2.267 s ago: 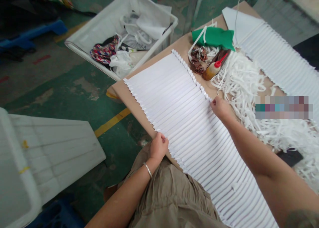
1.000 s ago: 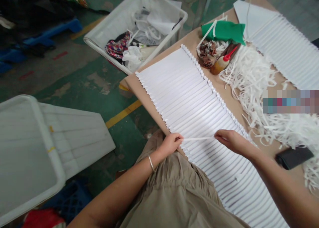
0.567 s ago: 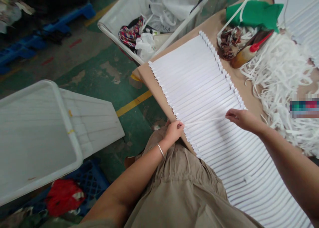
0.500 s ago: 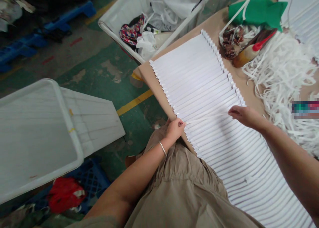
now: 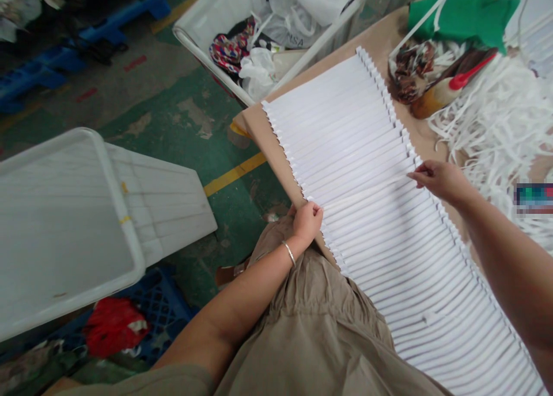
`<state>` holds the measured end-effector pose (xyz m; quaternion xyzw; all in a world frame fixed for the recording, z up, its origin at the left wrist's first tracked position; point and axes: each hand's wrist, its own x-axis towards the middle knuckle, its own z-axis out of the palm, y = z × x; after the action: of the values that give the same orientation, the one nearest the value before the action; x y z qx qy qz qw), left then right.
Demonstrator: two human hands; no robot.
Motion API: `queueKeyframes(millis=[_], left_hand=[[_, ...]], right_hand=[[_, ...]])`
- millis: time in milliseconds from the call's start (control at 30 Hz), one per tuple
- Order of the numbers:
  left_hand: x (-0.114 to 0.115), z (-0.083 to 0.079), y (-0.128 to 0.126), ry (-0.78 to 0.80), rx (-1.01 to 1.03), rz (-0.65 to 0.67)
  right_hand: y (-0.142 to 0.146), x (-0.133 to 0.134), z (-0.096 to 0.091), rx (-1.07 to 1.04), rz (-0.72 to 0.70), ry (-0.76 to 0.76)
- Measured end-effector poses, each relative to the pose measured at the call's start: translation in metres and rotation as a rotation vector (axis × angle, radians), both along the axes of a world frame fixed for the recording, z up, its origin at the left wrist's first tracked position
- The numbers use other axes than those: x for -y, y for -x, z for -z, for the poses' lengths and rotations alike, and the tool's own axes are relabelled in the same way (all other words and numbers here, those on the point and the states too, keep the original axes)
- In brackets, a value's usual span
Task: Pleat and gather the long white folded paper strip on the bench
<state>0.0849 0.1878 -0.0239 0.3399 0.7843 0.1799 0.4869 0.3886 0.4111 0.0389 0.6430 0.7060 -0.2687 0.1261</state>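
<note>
A white strip (image 5: 367, 191) is stretched across a long row of overlapping white sheets (image 5: 328, 113) with notched, tabbed ends. My left hand (image 5: 308, 219) pinches one end of the strip at the near left edge of the sheets. Toward the tabbed right edge, my right hand (image 5: 436, 180) pinches the other end, a little above the sheets. The sheets lie in narrow steps on a brown table (image 5: 254, 122). A small white scrap (image 5: 428, 317) rests on them lower down.
A heap of loose white strips (image 5: 501, 119) lies on the table's right, by a bottle with a red nozzle (image 5: 436, 98) and green cloth (image 5: 464, 17). A white bin of bags (image 5: 216, 76) adjoins the far edge. Another white bin (image 5: 103, 177) stands left, near a blue crate (image 5: 168, 304).
My right hand has moved rightward and slightly away from me, drawing the strip out toward the tabbed edge. My left hand has stayed almost in place.
</note>
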Motion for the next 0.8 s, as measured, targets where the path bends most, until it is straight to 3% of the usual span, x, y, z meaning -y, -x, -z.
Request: queueKeyframes(millis=[300, 567, 800], left_hand=[[0.0, 0.001, -0.003, 0.005, -0.07, 0.026], [-0.002, 0.001, -0.002, -0.008, -0.076, 0.03], [-0.006, -0.003, -0.003, 0.031, -0.096, 0.049]], right_hand=[[0.004, -0.013, 0.007, -0.022, 0.049, -0.09], [-0.005, -0.02, 0.027, -0.03, 0.069, -0.108], [0.004, -0.021, 0.032, 0.007, 0.083, -0.105]])
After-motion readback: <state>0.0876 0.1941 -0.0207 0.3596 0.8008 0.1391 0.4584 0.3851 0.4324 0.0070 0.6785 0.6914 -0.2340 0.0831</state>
